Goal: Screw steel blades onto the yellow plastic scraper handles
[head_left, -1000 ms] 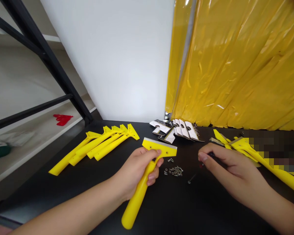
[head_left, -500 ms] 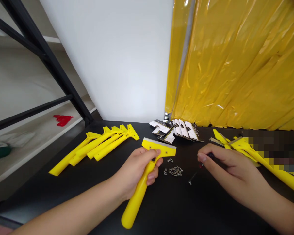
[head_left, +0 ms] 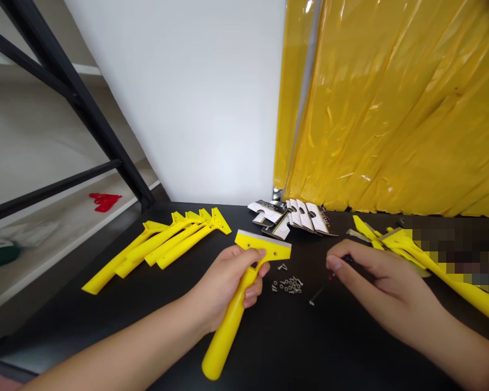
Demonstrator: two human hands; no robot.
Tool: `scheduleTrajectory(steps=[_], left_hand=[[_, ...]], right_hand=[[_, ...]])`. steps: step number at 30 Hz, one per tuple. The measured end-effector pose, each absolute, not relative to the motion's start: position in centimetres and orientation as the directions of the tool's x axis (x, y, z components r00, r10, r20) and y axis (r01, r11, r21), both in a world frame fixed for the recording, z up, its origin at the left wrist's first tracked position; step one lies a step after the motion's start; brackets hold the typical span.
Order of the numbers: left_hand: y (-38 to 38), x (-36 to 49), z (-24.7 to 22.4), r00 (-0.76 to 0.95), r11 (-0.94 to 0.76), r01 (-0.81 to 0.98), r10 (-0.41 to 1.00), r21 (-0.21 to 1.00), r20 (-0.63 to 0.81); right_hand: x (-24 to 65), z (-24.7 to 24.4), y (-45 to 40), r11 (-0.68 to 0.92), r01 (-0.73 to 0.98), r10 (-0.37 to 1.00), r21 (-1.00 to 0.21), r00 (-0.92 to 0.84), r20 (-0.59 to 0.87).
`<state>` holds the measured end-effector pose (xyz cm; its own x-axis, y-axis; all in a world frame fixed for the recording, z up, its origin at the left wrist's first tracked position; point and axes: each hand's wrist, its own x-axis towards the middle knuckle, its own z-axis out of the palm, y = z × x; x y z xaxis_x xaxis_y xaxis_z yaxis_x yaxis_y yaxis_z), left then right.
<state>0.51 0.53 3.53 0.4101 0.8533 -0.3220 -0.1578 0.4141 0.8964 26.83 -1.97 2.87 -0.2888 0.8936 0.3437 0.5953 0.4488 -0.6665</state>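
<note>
My left hand (head_left: 238, 279) is wrapped round a yellow scraper (head_left: 225, 343), thumb on its head, with a metal blade along the top edge and two holes below it. My right hand (head_left: 385, 282) pinches a thin screwdriver (head_left: 319, 294), whose dark and red handle is mostly hidden by the fingers. At the tip of its shaft is a small screw (head_left: 311, 302). Between the hands, loose nuts and screws (head_left: 289, 285) lie in a small pile on the black table (head_left: 281, 347). Two more screws (head_left: 282, 267) rest just behind the pile.
Several yellow scraper handles (head_left: 163, 241) lie side by side at the left. Printed cards (head_left: 305, 217) are fanned out at the back. More yellow scrapers (head_left: 399, 241) lie crossed at the right. A yellow plastic curtain (head_left: 391, 108) and a white panel (head_left: 195, 108) stand behind; a shelf frame (head_left: 93, 127) is at left.
My right hand has shifted slightly left, bringing the screwdriver tip with its screw a little left and up. My left hand and the scraper stay nearly still.
</note>
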Motion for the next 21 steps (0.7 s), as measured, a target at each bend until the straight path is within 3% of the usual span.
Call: scheduleTrajectory(steps=[9, 13, 18, 21], left_hand=[[0.4, 0.5, 3.6, 0.417, 0.405, -0.14, 0.852, 0.904, -0.317], [0.4, 0.5, 3.5, 0.412, 0.426, -0.144, 0.846, 0.893, -0.337], [-0.1, 0.9, 3.1, 0.466, 0.531, -0.118, 0.776, 0.839, -0.426], [-0.6, 1.1, 2.9, 0.515, 0.607, -0.078, 0.703, 0.791, -0.49]], right_hand=[[27.1, 2.7, -2.1, 0.46, 0.58, 0.888, -0.672, -0.286, 0.361], [27.3, 2.8, -2.3, 0.425, 0.533, 0.903, -0.731, -0.194, 0.384], [27.0, 2.9, -2.3, 0.353, 0.248, 0.926, -0.902, 0.043, 0.374], [26.6, 2.9, -2.0, 0.331, 0.056, 0.933, -0.942, 0.129, 0.335]])
